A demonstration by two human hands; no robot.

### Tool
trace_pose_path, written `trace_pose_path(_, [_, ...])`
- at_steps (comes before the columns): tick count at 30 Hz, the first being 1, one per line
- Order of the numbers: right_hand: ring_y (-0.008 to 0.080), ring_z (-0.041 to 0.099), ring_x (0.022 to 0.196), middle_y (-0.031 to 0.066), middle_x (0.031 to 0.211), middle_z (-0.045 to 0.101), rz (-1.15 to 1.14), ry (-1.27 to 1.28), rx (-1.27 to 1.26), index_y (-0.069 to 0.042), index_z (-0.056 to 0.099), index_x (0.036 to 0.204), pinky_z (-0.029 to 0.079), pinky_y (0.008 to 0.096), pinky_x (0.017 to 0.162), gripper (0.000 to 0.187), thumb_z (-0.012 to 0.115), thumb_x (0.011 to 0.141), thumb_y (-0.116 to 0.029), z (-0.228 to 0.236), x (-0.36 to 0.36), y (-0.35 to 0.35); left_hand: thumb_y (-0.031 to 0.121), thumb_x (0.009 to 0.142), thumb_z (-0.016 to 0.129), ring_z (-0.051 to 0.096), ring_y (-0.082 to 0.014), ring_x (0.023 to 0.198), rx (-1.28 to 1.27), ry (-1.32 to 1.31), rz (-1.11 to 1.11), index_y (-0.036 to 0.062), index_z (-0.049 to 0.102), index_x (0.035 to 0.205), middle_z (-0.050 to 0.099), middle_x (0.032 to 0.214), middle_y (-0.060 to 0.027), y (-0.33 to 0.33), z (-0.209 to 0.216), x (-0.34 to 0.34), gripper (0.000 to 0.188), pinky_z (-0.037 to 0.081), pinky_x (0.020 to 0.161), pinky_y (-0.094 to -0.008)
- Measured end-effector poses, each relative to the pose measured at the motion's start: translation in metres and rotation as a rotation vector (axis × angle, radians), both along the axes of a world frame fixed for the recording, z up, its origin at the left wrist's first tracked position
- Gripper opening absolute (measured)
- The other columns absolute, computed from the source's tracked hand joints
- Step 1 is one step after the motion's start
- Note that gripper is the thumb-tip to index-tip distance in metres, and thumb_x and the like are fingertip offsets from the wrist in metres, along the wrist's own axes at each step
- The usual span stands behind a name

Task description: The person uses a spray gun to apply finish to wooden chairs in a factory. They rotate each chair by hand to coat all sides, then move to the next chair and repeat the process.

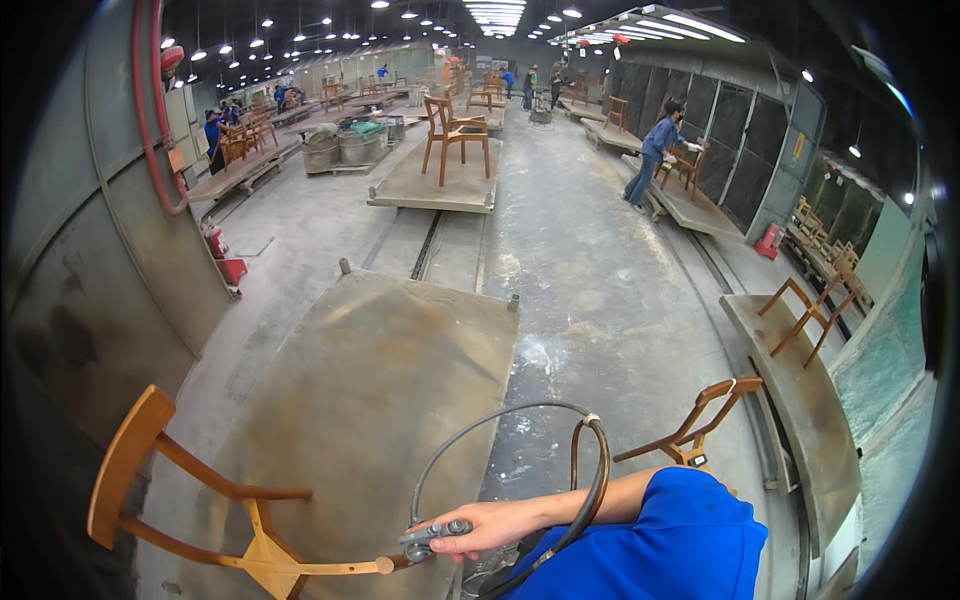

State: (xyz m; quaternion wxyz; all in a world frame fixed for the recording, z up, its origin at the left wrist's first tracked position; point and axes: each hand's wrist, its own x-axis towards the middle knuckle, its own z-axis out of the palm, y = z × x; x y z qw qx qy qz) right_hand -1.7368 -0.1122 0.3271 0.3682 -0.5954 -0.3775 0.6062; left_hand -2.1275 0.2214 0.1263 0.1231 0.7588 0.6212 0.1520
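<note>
My right hand (490, 530) reaches in from the lower right in a blue sleeve, its fingers closed round a grey metal spray gun (430, 536). A thin grey hose and a thicker dark hose (602, 455) loop up from the gun and over my forearm. Just left of the gun is a wooden chair frame (270, 562) with a curved backrest, seatless, with a pale brace at its middle. One rounded end of it lies close to the gun; whether they touch I cannot tell. The chair is over a flat stained platform (390, 350). My left hand is out of view.
Another wooden chair (705, 425) stands right of my arm. Beyond the platform, a second platform (420, 185) carries chairs. At right, a person (655, 150) in blue works at a chair, and a low platform (800, 410) bears one more. A metal wall (90, 250) rises at left.
</note>
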Motion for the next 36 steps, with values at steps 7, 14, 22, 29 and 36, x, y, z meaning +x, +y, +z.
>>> trace_pose_path(7, [0.0093,0.056,0.079,-0.0001,0.087,0.061,-0.014,-0.016,-0.006,-0.023,0.035,0.158,0.050,0.0280,0.076,0.057,0.047,0.107,-0.044,0.002,-0.033,0.005,0.029,0.099,0.064,0.069,-0.0379,0.085,0.119,-0.243,-0.101,-0.0047,0.072,0.101,0.073,0.091,-0.0194,0.036,-0.017,-0.004,0.035,0.055,0.081,-0.0456])
trace_pose_path(14, [0.0090,0.056,0.085,-0.0007,0.090,0.061,-0.006,-0.008,0.023,-0.020,0.035,0.158,0.050,0.0283,0.081,0.058,0.048,0.107,-0.043,0.017,-0.050,0.008,0.063,0.092,0.062,0.068,-0.0361,0.088,0.508,0.303,0.084,-0.0026,0.067,0.115,0.072,0.102,-0.0161,0.073,-0.006,-0.031,0.069,0.054,0.078,-0.0457])
trace_pose_path(22, [0.0083,0.056,0.089,-0.0003,0.089,0.061,-0.026,0.003,0.070,-0.019,0.035,0.159,0.049,0.0284,0.083,0.058,0.048,0.107,-0.043,0.026,-0.059,0.007,0.062,0.091,0.064,0.066,-0.0290,0.084,-0.546,-0.539,0.131,0.0012,0.068,0.112,0.071,0.097,-0.0111,0.011,0.003,-0.018,0.065,0.053,0.076,-0.0413])
trace_pose_path(29, [0.0082,0.057,0.090,-0.0003,0.090,0.062,-0.045,-0.021,0.028,-0.020,0.035,0.159,0.049,0.0284,0.082,0.058,0.048,0.107,-0.042,0.022,-0.067,0.010,0.059,0.091,0.066,0.064,-0.0240,0.081,-1.265,-1.017,0.217,0.0039,0.068,0.108,0.070,0.092,-0.0080,0.000,0.025,0.001,0.058,0.052,0.074,-0.0378])
trace_pose_path(36, [0.0085,0.058,0.088,-0.0003,0.091,0.062,-0.008,-0.010,0.023,-0.020,0.034,0.159,0.050,0.0286,0.083,0.058,0.048,0.107,-0.043,0.023,-0.064,0.013,0.039,0.089,0.077,0.062,-0.0169,0.077,-1.062,-0.591,-0.077,0.0099,0.068,0.099,0.067,0.083,-0.0039,0.004,-0.020,-0.007,0.032,0.049,0.072,-0.0301])
